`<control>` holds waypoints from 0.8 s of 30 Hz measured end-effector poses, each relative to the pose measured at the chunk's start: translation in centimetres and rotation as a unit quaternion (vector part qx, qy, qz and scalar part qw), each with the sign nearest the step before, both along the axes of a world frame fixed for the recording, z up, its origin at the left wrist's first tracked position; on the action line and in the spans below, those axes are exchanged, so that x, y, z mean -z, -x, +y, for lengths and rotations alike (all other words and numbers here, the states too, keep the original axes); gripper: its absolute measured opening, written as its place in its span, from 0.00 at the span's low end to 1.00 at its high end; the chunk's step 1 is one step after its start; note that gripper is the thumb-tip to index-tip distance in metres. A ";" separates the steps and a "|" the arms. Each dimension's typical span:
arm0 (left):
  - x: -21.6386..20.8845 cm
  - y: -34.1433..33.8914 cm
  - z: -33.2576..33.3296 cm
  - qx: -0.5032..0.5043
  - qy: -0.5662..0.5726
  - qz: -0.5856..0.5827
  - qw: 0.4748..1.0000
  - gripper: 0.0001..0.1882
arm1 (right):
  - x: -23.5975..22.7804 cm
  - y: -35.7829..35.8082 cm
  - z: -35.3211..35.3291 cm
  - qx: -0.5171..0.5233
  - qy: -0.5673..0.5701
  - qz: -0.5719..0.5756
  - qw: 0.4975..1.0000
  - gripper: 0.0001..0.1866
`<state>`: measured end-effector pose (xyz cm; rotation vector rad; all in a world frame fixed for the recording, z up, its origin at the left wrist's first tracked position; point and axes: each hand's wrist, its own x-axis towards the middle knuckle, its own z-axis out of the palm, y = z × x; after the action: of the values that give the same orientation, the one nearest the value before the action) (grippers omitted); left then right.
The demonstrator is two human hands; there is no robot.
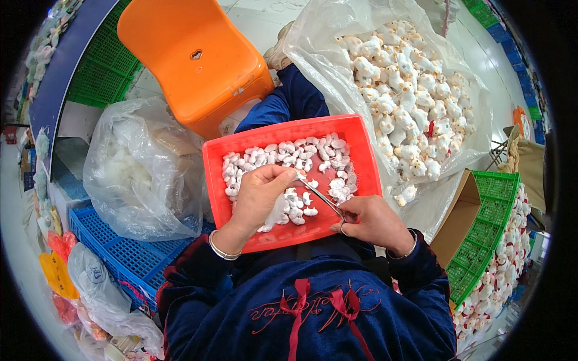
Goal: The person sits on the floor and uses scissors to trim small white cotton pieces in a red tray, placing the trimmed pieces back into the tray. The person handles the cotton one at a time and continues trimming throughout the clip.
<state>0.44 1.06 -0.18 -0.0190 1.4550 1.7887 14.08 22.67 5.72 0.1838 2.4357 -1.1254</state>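
Observation:
A red plastic tray (363, 157) rests on my lap, with many small white plush pieces (295, 207) spread inside it. Over its middle, my left hand (261, 195) pinches one small white plush piece (300, 174) between thumb and fingertips. White fluff shows under that hand, partly hidden. My right hand (374, 221), at the tray's right front corner, grips metal forceps (322, 197) by the finger loops. Their slim tip points up and left and meets the piece at my left fingertips. A clump of loose white fluff (341, 190) lies at the tray's right side.
An orange stool (198, 66) stands at the far left. Below it, a clear bag of white stuffing (144, 168) sits by a blue crate (129, 256). At the far right, a large plastic bag holds many white plush toys (409, 96). A cardboard box (459, 219) and green crate (490, 231) stand right.

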 end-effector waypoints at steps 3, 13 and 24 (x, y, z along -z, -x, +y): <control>0.3 -0.1 0.0 0.000 0.012 -0.003 1.000 0.10 | 1.0 -0.2 -0.2 0.018 0.037 0.059 0.997 0.18; 0.2 -0.6 0.1 -0.014 -0.035 0.038 0.999 0.09 | 2.9 -0.2 0.0 0.059 0.153 0.009 0.986 0.20; -0.1 0.1 -0.7 0.058 -0.072 -0.015 0.996 0.08 | 3.0 -0.2 1.1 0.038 0.224 -0.036 0.973 0.29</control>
<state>0.31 0.40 -0.06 0.1101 1.2776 1.7849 14.23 23.77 2.68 0.1693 2.0621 -1.6365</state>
